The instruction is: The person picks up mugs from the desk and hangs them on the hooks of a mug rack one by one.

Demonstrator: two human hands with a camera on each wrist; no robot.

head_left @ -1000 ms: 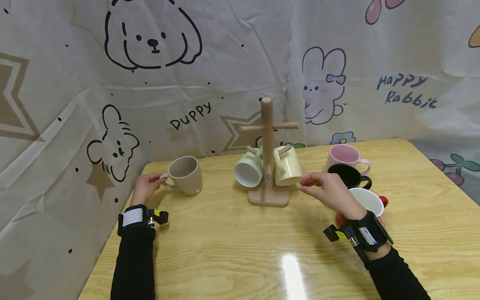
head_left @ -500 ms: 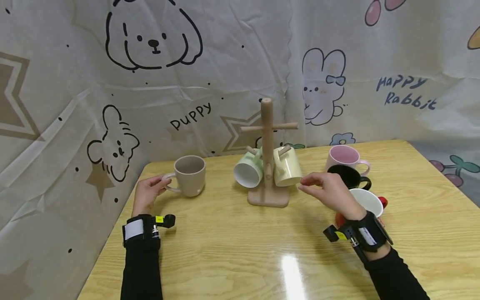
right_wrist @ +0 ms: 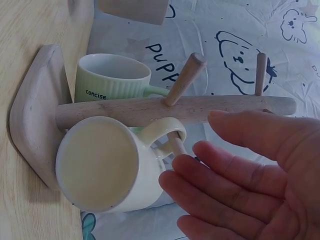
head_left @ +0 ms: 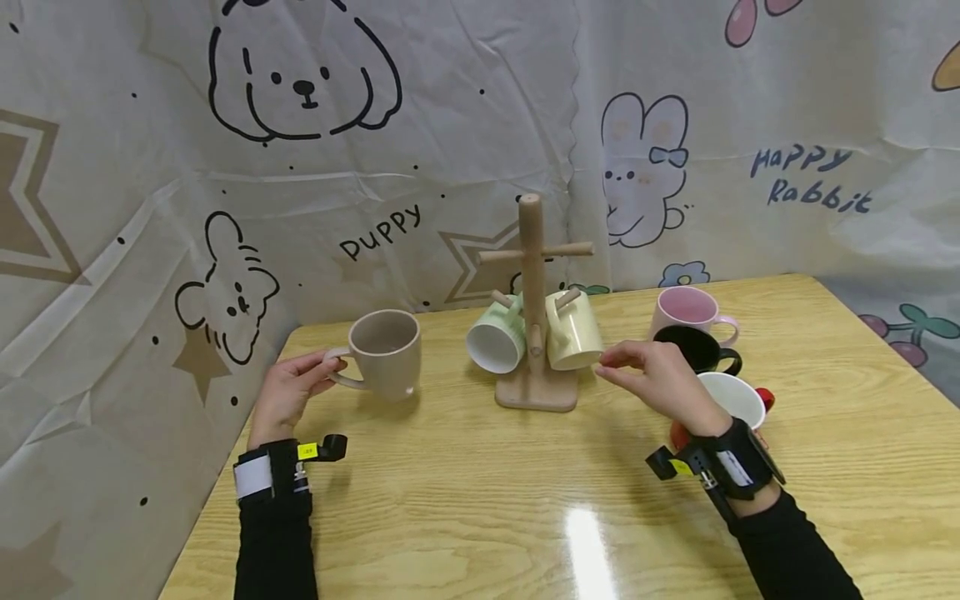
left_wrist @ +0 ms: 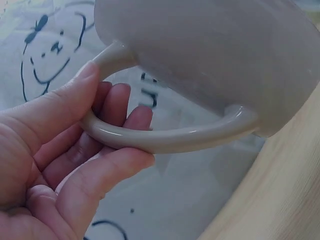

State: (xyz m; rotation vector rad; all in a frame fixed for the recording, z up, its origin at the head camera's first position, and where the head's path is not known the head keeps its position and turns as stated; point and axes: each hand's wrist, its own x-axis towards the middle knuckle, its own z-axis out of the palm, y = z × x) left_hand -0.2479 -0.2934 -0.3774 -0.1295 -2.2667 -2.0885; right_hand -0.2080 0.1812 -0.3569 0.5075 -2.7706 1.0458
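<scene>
My left hand (head_left: 288, 392) grips the handle of a taupe mug (head_left: 386, 354) at the left of the table, thumb and fingers around the handle in the left wrist view. The mug is upright and seems slightly off the tabletop. My right hand (head_left: 660, 383) holds nothing; its relaxed fingers (right_wrist: 220, 185) are beside a cream mug (right_wrist: 100, 165) in the right wrist view. That mug hangs by its handle on a peg of a wooden mug tree (head_left: 534, 308). A light green mug (head_left: 497, 337) hangs on the tree's left side.
A pink mug (head_left: 686, 308), a black mug (head_left: 693, 346) and a white-lined mug with a red handle (head_left: 735, 400) stand on the right, partly behind my right hand. The tree's upper pegs (head_left: 570, 249) are bare. A printed cloth (head_left: 450, 125) hangs behind the table (head_left: 450, 500).
My left hand has moved the taupe mug to the right and turned it more upright, and it now seems slightly raised. The right hand stays in place.
</scene>
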